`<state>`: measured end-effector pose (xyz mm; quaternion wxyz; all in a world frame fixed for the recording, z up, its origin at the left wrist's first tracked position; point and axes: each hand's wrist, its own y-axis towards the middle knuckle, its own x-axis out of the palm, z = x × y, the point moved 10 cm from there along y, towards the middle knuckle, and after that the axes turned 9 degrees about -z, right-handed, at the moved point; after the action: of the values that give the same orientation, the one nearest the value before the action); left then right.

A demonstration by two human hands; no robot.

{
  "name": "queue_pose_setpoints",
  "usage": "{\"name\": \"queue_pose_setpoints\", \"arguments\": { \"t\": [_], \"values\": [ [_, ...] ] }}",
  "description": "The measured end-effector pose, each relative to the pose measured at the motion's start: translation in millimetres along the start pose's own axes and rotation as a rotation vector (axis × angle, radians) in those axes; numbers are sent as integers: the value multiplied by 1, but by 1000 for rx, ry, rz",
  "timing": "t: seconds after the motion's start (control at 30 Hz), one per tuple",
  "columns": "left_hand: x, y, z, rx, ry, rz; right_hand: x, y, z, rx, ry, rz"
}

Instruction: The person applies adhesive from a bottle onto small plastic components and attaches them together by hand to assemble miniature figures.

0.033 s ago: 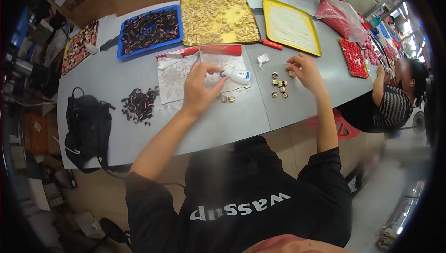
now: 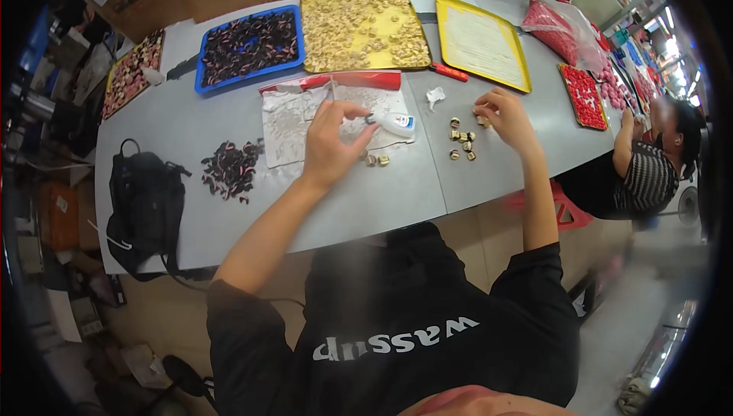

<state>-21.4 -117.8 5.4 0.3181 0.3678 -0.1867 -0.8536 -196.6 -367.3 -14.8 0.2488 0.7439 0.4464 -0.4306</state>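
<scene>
The thumb and forefinger of my left hand [image 2: 330, 141] are closed around the dark tip of a small white bottle [image 2: 397, 124], which looks like glue and has a blue-marked label. The bottle lies sideways over a whitish, smeared sheet [image 2: 286, 130]. Further right, my right hand [image 2: 504, 117] pinches a small beige block [image 2: 482, 120] just above the table; its fingers partly cover the block. Several beige-and-dark blocks [image 2: 462, 137] stand left of that hand. A few more blocks [image 2: 383, 161] sit below the bottle, partly hidden by my left hand.
Behind are a blue tray [image 2: 300, 38] of dark curved pieces, a yellow tray [image 2: 421, 49] of beige pieces and another yellow tray [image 2: 527, 84]. A dark pile [image 2: 230, 172] and black bag [image 2: 145, 202] lie left. A red marker-like stick [image 2: 449, 72] and crumpled tissue [image 2: 434, 97] lie centrally. A person [image 2: 660, 160] sits right.
The whole view has shifted slightly. Both hands, the bottle and the blocks keep nearly the same places on the table.
</scene>
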Motion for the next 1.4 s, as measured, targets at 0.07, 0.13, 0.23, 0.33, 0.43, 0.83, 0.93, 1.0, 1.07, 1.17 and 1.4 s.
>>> {"name": "queue_pose_setpoints", "arguments": {
  "t": [0.07, 0.13, 0.23, 0.33, 0.43, 0.83, 0.93, 1.0, 1.07, 1.17, 1.4],
  "values": [
    [-1, 1, 0, 9, -12, 9, 3, 0, -5, -9, -23, -33],
    [-1, 0, 0, 30, -36, 11, 9, 1, -9, -16, -46, -66],
    [2, -3, -4, 42, -37, -2, 13, 2, -21, -101, -97, -52],
    [1, -1, -5, 52, -42, 14, 12, 4, -21, -121, -177, -79],
    [-2, 1, -5, 57, -37, 19, 17, 9, -29, -193, -256, -134],
    [1, 0, -5, 52, -45, 10, 19, 13, -36, -246, -108, -113],
    [-2, -1, -6, 51, -35, 16, 17, 13, -38, -227, -97, -116],
    [-3, 0, -5, 43, -17, 13, 14, 13, -36, -218, -123, -124],
    [-1, 1, -6, 46, -22, 8, 3, 12, -30, -203, -2, -53],
    [1, 2, -8, 36, -10, -3, -8, 17, -30, -181, 142, -29],
    [-5, 3, -1, 57, 29, 21, 8, 44, -84, -347, 640, -53]
  ]
}}
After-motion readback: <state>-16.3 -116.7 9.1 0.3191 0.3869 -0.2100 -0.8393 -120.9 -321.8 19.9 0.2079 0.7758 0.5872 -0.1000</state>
